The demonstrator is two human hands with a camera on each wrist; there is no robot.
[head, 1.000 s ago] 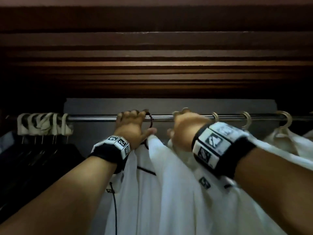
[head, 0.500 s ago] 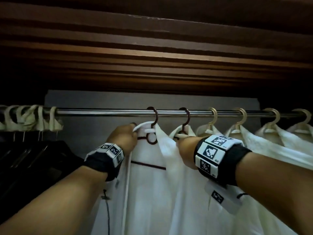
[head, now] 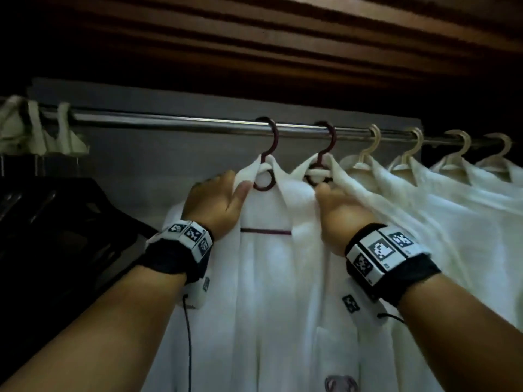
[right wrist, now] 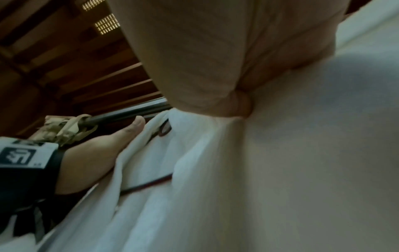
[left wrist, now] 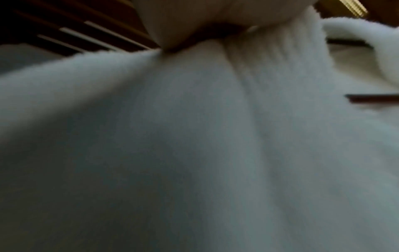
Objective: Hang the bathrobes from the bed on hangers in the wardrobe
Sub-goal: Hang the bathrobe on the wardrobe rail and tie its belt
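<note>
Your wardrobe: soft cloth, shiny metal, dark wood.
You have white, fluffy terry-cloth bathrobes [head: 271,278] on smooth dark red plastic hangers [head: 268,154] and pale cream plastic hangers [head: 370,145], all over a polished, glossy metal rail [head: 169,124]. Above you run dark brown wooden slats [head: 283,38] with a faint sheen.
</note>
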